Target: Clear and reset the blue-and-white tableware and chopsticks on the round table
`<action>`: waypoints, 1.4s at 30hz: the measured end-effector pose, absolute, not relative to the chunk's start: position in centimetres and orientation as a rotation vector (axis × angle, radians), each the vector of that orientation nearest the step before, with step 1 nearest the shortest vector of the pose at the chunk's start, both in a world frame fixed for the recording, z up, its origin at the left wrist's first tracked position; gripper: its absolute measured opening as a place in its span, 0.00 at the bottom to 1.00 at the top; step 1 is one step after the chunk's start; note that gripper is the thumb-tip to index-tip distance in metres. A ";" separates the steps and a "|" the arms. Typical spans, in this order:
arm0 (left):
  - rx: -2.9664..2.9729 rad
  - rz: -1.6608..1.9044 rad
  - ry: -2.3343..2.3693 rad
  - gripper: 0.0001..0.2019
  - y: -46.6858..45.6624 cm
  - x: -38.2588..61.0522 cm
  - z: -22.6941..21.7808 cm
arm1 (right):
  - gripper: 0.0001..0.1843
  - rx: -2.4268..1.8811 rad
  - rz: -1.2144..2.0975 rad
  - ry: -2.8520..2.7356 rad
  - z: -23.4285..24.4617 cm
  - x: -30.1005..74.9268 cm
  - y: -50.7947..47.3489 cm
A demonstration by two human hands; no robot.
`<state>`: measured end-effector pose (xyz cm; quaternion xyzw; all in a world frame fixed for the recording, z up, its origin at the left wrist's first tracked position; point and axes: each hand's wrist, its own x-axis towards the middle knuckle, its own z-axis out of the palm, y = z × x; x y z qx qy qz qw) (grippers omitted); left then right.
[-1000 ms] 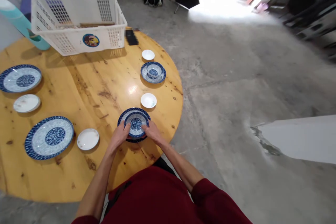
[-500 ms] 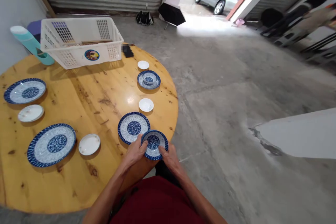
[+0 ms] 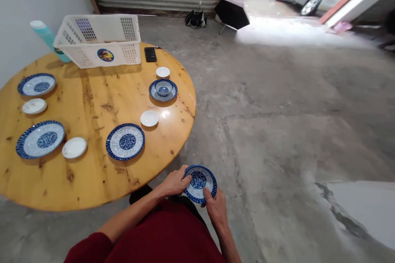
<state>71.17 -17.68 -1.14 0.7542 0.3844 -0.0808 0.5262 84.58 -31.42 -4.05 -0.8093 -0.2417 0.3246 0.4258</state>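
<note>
A blue-and-white patterned plate [image 3: 197, 181] is held out in front of my body, past the table's edge and over the floor. Its doubled rim suggests more than one stacked together. My left hand [image 3: 175, 181] grips the left rim, thumb on the upper face. On the lower right, my right hand [image 3: 215, 204] grips the rim, also thumb on top. The fingers beneath are mostly hidden. Nearest on the table lies a larger blue-rimmed plate [image 3: 125, 141]. Beyond it are a small white dish [image 3: 149, 118] and a blue-rimmed plate [image 3: 154, 95] with a clear bowl [image 3: 163, 87] on it.
The round wooden table [image 3: 92, 181] also carries blue-rimmed plates [image 3: 40, 139], small white dishes [image 3: 74, 148], a white plastic basket [image 3: 106, 54], a turquoise container [image 3: 46, 35] and a dark pixelated item [image 3: 150, 54]. A black umbrella [image 3: 232, 14] stands on the concrete floor [image 3: 277, 111].
Both hands have carried the held plate away from the table edge, clear of the larger plate it overlapped. The view has shifted, so the table sits further left.
</note>
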 end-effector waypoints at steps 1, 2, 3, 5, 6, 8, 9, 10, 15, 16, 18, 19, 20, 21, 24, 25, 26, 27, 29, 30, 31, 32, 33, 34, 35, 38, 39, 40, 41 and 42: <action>1.812 -0.219 0.929 0.18 -18.4 72.7 -0.8 | 0.14 -2.024 0.848 -0.580 -4.0 86.2 -32.1; 1.821 -0.238 0.941 0.19 -19.0 74.0 -0.5 | 0.14 -2.021 0.886 -0.557 -3.9 87.7 -32.6; 1.829 -0.252 0.954 0.19 -19.4 75.2 -0.2 | 0.14 -2.015 0.920 -0.543 -3.9 89.0 -33.0; 1.836 -0.265 0.978 0.20 -19.9 77.1 0.3 | 0.14 -1.991 0.972 -0.540 -3.9 91.3 -33.1; 1.837 -0.266 0.990 0.20 -20.0 77.9 0.5 | 0.15 -1.978 0.989 -0.545 -3.9 92.2 -33.0; 1.839 -0.265 1.023 0.20 -19.7 79.1 0.7 | 0.15 -1.955 1.009 -0.559 -4.1 93.7 -32.3; 1.840 -0.263 1.041 0.21 -19.5 79.5 0.8 | 0.15 -1.943 1.020 -0.567 -4.2 94.3 -31.8; 1.839 -0.258 1.060 0.21 -19.1 79.9 0.8 | 0.15 -1.932 1.034 -0.576 -4.3 94.9 -31.2; 1.800 -0.226 1.126 0.25 -16.0 81.9 0.8 | 0.16 -1.889 1.083 -0.644 -4.7 97.5 -27.0; 1.789 -0.224 1.138 0.25 -15.2 82.3 0.8 | 0.16 -1.880 1.093 -0.653 -4.8 98.2 -26.0; 1.773 -0.215 1.160 0.25 -13.3 83.3 0.8 | 0.15 -1.870 1.121 -0.673 -4.8 99.4 -23.7; 1.769 -0.208 1.172 0.25 -12.2 83.8 0.8 | 0.15 -1.869 1.133 -0.689 -4.7 100.1 -22.4; 1.768 -0.199 1.183 0.25 -11.1 84.2 0.7 | 0.15 -1.870 1.147 -0.710 -4.6 100.7 -21.0; 1.769 -0.186 1.195 0.24 -10.0 84.6 0.7 | 0.15 -1.875 1.159 -0.736 -4.5 101.3 -19.5; 1.776 -0.140 1.267 0.23 -6.5 85.3 0.6 | 0.14 -1.883 1.207 -0.822 -3.7 102.6 -14.7; 1.779 -0.133 1.301 0.23 -5.3 85.5 0.6 | 0.14 -1.884 1.230 -0.854 -3.3 102.9 -13.1; 1.782 -0.132 1.337 0.23 -4.2 85.5 0.7 | 0.14 -1.885 1.254 -0.891 -3.0 103.1 -11.4; 1.786 -0.135 1.374 0.22 -3.0 85.5 0.7 | 0.14 -1.888 1.274 -0.928 -2.7 103.2 -9.7; 1.795 -0.138 1.441 0.21 -0.7 85.4 1.0 | 0.14 -1.893 1.299 -1.007 -2.1 103.2 -6.5; 1.799 -0.134 1.475 0.21 0.3 85.4 1.2 | 0.14 -1.891 1.301 -1.045 -1.8 103.2 -5.0; 1.804 -0.129 1.512 0.20 1.4 85.3 1.5 | 0.14 -1.880 1.299 -1.082 -1.5 103.1 -3.5; 1.809 -0.126 1.550 0.20 2.4 85.2 1.8 | 0.14 -1.867 1.295 -1.115 -1.2 103.0 -2.0; 1.814 -0.121 1.588 0.20 3.4 85.0 2.1 | 0.13 -1.851 1.291 -1.147 -0.9 102.9 -0.6; 1.819 -0.111 1.626 0.19 4.4 84.9 2.5 | 0.13 -1.834 1.288 -1.178 -0.6 102.8 0.8; 1.823 -0.095 1.662 0.19 5.3 84.7 2.9 | 0.12 -1.816 1.286 -1.210 -0.3 102.7 2.1; 1.816 -0.012 1.776 0.18 7.9 84.1 4.2 | 0.11 -1.752 1.261 -1.328 0.8 102.2 6.2; 1.806 0.022 1.817 0.18 8.7 83.8 4.5 | 0.11 -1.729 1.242 -1.372 1.1 102.0 7.5; 1.795 0.060 1.854 0.18 9.5 83.5 4.7 | 0.12 -1.707 1.223 -1.413 1.4 101.8 8.8; 1.781 0.102 1.886 0.18 10.3 83.2 4.9 | 0.14 -1.686 1.206 -1.448 1.6 101.5 10.0; 1.762 0.146 1.913 0.18 11.0 82.9 5.0 | 0.15 -1.668 1.193 -1.478 1.8 101.2 11.2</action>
